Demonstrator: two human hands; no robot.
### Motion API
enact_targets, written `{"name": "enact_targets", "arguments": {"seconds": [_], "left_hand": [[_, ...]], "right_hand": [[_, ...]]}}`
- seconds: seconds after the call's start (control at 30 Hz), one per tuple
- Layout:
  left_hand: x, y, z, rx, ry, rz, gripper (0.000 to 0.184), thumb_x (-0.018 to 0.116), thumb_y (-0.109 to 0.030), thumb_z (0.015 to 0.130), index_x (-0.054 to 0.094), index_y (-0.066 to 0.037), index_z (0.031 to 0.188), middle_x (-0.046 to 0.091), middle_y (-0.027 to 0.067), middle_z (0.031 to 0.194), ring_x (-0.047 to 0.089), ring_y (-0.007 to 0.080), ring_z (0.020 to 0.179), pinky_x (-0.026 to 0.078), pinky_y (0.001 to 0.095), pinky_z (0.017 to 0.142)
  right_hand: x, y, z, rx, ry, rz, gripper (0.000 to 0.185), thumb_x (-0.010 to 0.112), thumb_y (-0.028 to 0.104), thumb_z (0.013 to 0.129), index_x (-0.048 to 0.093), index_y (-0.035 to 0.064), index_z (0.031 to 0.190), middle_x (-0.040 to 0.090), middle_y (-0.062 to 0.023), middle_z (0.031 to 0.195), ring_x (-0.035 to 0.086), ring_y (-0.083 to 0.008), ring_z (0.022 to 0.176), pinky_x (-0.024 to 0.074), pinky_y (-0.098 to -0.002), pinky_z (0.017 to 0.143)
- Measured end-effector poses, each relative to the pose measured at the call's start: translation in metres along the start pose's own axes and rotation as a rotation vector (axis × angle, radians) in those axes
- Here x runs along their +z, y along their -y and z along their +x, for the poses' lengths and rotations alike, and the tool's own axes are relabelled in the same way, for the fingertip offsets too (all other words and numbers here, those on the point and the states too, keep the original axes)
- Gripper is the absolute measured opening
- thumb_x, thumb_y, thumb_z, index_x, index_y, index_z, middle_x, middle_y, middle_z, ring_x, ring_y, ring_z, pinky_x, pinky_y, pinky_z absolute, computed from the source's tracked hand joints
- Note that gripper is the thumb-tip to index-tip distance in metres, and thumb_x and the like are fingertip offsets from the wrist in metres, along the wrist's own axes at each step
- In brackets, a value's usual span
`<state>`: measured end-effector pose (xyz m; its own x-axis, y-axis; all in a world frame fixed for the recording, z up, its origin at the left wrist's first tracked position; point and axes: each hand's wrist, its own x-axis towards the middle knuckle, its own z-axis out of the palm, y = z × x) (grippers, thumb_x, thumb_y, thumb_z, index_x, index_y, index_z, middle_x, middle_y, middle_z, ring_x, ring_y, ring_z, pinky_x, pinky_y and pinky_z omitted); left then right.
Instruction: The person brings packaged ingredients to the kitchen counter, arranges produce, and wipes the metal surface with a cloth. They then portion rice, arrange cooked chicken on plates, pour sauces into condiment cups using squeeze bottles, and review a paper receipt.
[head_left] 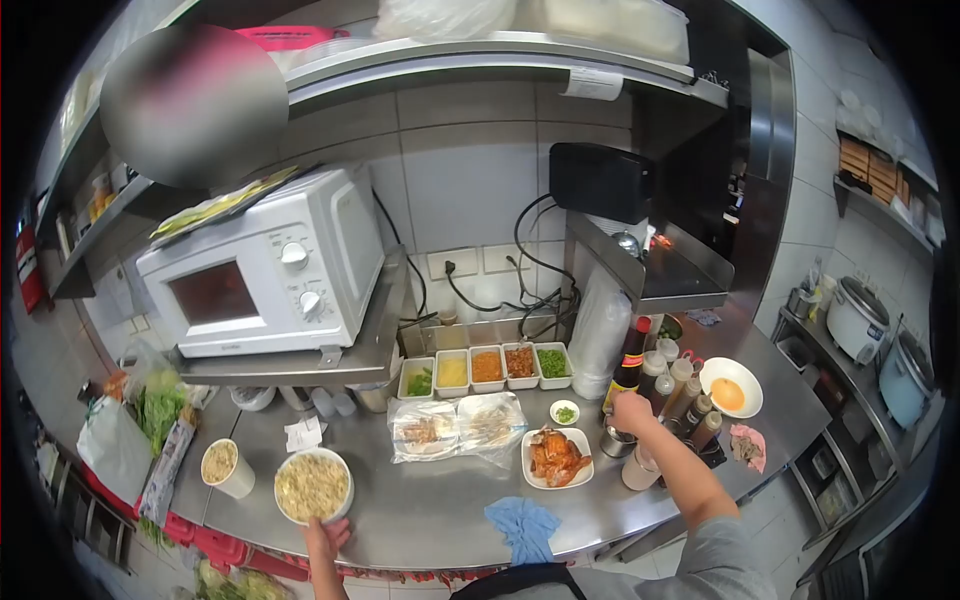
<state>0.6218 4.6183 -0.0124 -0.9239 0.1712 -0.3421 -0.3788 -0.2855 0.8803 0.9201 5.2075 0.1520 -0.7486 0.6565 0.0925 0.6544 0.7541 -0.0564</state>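
My left hand (327, 538) grips the near edge of a white bowl (349, 497) heaped with fried rice (313, 484). Left of that bowl stands a white paper cup (236, 480), also filled with rice. My right hand (630, 412) is closed just above a small metal pot (616, 442), in front of a dark sauce bottle (628, 365) with a red cap. What its fingers hold is hidden. Nearby, a square white dish (557, 482) carries browned roast chicken (557, 457), and a tiny bowl (565, 412) holds chopped greens.
Several white tubs of toppings (487, 385) line the back. Plastic-wrapped food (457, 428) lies before them, a blue cloth (522, 527) at the front edge. Squeeze bottles (683, 385) crowd the right, beside a white bowl (748, 405) of orange liquid. A microwave (335, 265) sits on a raised shelf.
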Motion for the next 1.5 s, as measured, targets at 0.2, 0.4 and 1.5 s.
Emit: {"name": "enact_targets", "arguments": {"seconds": [0.2,0.4,1.5], "left_hand": [[-0.009,0.008,-0.043,-0.186,0.250,0.163,0.049,0.040,-0.036,0.091,0.028,-0.008,0.130,0.056,0.0235,0.109,0.065,0.0335,0.079,0.055,0.0416,0.063],[0.037,-0.030,-0.097,-0.269,0.463,0.270,0.046,0.046,-0.026,0.090,0.034,-0.006,0.129,0.057,0.0221,0.112,0.064,0.0334,0.085,0.056,0.0385,0.068],[0.087,0.013,-0.109,0.168,0.394,0.458,0.097,0.069,-0.013,0.081,-0.004,-0.006,0.145,0.027,0.0173,0.142,0.053,0.0238,0.112,0.052,0.0324,0.079]], "right_hand": [[-0.035,-0.015,-0.027,0.066,-0.504,0.378,0.033,0.065,0.014,0.067,0.058,0.0021,0.097,0.064,-0.0168,0.080,0.065,-0.0288,0.073,0.0514,-0.0393,0.065],[-0.058,0.010,-0.070,0.201,-0.513,1.452,0.018,0.058,0.005,0.076,0.054,0.0036,0.094,0.061,-0.0064,0.073,0.065,-0.0180,0.066,0.0528,-0.0287,0.051],[0.056,0.326,-0.003,-0.997,0.159,0.661,0.041,0.051,0.008,0.088,0.046,0.0057,0.129,0.060,-0.0165,0.098,0.059,-0.0291,0.086,0.0466,-0.0386,0.073]]}}
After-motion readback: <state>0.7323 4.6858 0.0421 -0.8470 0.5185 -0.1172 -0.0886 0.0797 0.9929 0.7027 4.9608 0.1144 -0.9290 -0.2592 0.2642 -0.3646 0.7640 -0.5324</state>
